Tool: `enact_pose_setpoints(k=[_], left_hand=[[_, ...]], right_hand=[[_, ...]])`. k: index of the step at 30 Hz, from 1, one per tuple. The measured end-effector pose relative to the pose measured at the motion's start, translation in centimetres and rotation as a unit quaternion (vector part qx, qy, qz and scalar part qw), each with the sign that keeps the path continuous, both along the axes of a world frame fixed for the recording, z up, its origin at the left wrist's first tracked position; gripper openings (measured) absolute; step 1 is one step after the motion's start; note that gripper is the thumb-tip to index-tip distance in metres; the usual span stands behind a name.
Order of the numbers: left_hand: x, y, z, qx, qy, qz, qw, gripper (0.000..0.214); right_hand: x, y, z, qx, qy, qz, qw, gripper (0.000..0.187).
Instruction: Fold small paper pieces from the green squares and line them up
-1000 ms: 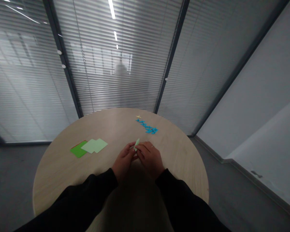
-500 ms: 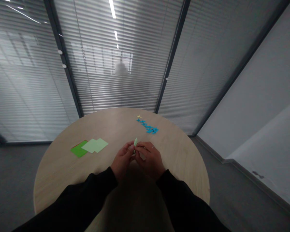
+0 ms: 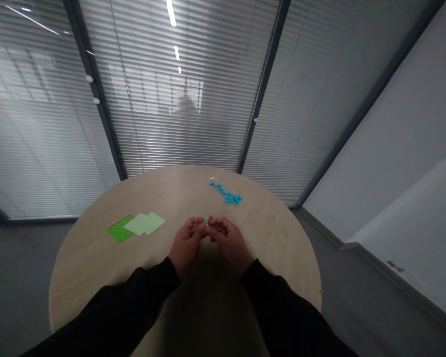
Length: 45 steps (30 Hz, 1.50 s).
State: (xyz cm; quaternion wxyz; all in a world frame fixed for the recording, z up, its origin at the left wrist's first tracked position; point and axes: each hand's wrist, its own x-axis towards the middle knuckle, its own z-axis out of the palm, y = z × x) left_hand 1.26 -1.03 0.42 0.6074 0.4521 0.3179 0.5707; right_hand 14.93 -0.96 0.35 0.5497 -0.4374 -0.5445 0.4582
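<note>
Your left hand (image 3: pixel 187 241) and right hand (image 3: pixel 229 241), fingertips together, pinch a small pale-green folded paper piece (image 3: pixel 206 219) above the round light-wood table (image 3: pixel 267 235). Folding appears in hand; such a small piece seems to call for fine fingertip control.

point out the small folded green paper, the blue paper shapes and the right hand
small folded green paper (image 3: pixel 206 219), head view, exposed tip
blue paper shapes (image 3: pixel 225 195), head view, middle of the row
right hand (image 3: pixel 229 243), head view, back of the hand

pale green folded paper (image 3: pixel 206 220) mostly hidden btwn L grip (image 3: pixel 188 242) & R grip (image 3: pixel 230 243); blue paper bits (image 3: pixel 225 194) on counter (image 3: pixel 267 233) too small to tell shapes; patch (image 3: pixel 186 103) behind blinds (image 3: pixel 152 124) blurred.
</note>
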Motion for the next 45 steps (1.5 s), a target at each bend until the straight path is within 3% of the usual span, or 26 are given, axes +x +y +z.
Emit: enact_pose_setpoints(k=[10, 16, 22, 34, 39, 45], left_hand=[[-0.8, 0.5, -0.3, -0.063, 0.036, -0.034, 0.997, 0.034], [-1.3, 0.7, 0.4, 0.003, 0.14, 0.004, 0.99, 0.031], [-1.4, 1.1, 0.1, 0.045, 0.2, 0.017, 0.979, 0.026], [-1.6, 1.3, 0.1, 0.07, 0.228, 0.009, 0.971, 0.029], [-1.7, 1.4, 0.2, 0.112, 0.276, 0.026, 0.954, 0.024], [-1.7, 1.6, -0.3, 0.109, 0.286, 0.038, 0.951, 0.018]], right_hand=[[0.4, 0.0, 0.4, -0.014, 0.014, -0.008, 1.0, 0.025], [-0.1, -0.1, 0.0, -0.021, 0.043, -0.007, 0.999, 0.031], [0.0, -0.1, -0.2, -0.037, 0.021, -0.012, 0.999, 0.032], [0.5, 0.1, -0.3, -0.002, -0.042, 0.001, 0.999, 0.028], [0.5, 0.0, -0.1, -0.015, -0.028, 0.0, 0.999, 0.028], [0.4, 0.1, -0.2, -0.049, 0.014, 0.016, 0.999, 0.025]])
